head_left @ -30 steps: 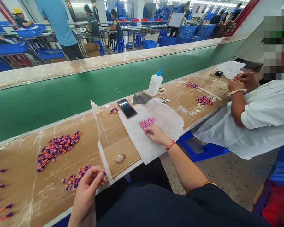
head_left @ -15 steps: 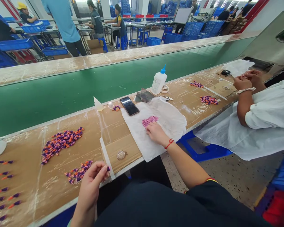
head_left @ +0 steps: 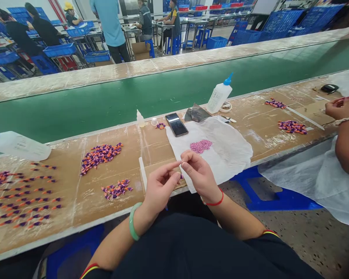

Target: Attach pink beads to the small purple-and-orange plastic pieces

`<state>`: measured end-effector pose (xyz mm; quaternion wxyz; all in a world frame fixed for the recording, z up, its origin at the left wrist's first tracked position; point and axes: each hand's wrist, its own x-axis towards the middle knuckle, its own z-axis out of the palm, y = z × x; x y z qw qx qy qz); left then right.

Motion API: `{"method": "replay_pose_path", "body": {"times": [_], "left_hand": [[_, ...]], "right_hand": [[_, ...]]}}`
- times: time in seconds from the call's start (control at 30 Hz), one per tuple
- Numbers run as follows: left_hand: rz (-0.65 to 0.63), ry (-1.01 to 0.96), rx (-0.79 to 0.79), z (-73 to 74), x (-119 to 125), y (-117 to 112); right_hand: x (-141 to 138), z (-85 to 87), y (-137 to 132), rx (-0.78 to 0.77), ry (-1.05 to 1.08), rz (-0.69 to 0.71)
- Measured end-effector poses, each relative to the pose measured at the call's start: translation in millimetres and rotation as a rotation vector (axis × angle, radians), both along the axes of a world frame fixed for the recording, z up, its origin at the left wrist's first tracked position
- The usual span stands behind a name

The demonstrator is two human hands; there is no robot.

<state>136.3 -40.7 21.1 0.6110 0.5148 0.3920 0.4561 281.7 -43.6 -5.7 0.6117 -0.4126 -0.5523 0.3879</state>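
My left hand (head_left: 162, 185) and my right hand (head_left: 198, 173) meet fingertip to fingertip over the table's near edge. Closed in a pinch, the left one holds a small purple piece whose end (head_left: 181, 176) peeks out below its fingers. The right thumb and forefinger pinch a tiny pale speck that looks like a bead; fingers mostly cover it. Just beyond lies a heap of small pink beads (head_left: 201, 146) on a white cloth (head_left: 229, 141). To the left are two piles of purple-and-orange pieces, a larger pile (head_left: 100, 157) and a smaller pile (head_left: 116, 189).
Behind the cloth are a phone (head_left: 177, 124), a blue-capped white bottle (head_left: 219, 97) and a small dropper bottle (head_left: 140, 118). Another bottle (head_left: 23, 145) lies at left near rows of pieces (head_left: 31, 199). A green belt (head_left: 110, 99) runs behind. A co-worker's hand (head_left: 341, 107) is at right.
My right hand has left the bead heap and come back to my left hand. My left hand has moved right, still with the purple piece. The view has swung left.
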Motion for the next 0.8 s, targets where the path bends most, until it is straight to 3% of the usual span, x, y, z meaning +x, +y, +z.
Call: {"method": "replay_pose_path", "body": {"times": [0.17, 0.37, 0.6, 0.7, 0.8], "left_hand": [[0.018, -0.060, -0.054, -2.2, -1, -3], [0.021, -0.108, -0.190, 1.1, -1, -5], [0.000, -0.299, -0.368, -0.3, -8, 0], [0.005, -0.339, -0.400, -2.3, -10, -2], [0.016, -0.341, -0.398, -6.3, -11, -2]], "right_hand": [[-4, 0.5, -1, 0.141, -0.132, -0.139], [-1, -3.0, -3, 0.232, -0.245, -0.129], [0, -4.3, 6, 0.616, -0.508, -0.205], [-5, -9.0, 4, 0.586, -0.480, -0.234], [-6, -23.9, 3, 0.379, -0.339, -0.148]]}}
